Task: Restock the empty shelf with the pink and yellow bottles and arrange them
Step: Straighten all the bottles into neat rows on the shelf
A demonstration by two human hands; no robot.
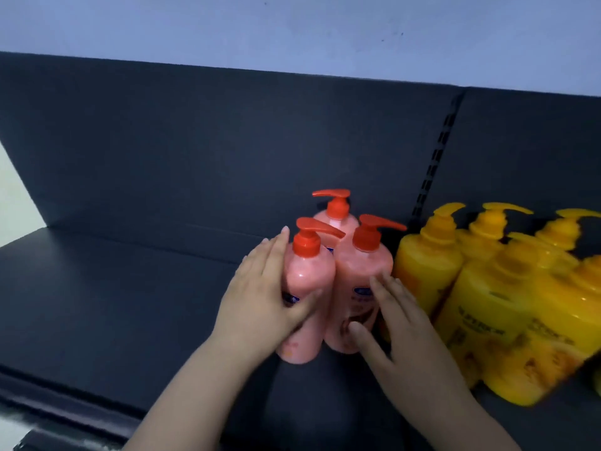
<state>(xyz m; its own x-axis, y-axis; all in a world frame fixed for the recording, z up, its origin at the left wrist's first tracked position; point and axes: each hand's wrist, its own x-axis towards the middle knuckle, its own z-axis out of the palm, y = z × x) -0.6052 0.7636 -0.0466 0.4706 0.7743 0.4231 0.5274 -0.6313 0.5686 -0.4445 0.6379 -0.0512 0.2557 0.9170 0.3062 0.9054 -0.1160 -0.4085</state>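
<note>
Three pink bottles with red pump tops stand close together on the dark shelf [113, 304]. My left hand [260, 301] wraps the left side of the front left pink bottle [309, 278], thumb across its front. My right hand [400, 323] presses against the right side of the front right pink bottle [357, 271], fingers straight, thumb on its lower front. The third pink bottle [335, 219] stands behind these two, untouched. Several yellow pump bottles [429, 265] stand grouped just right of the pink ones.
A dark back panel [227, 141] rises behind the shelf, with a slotted upright [435, 157] behind the yellow bottles. The shelf's front lip [65, 395] runs along the lower left. Bare shelf surface stretches to the left of the pink bottles.
</note>
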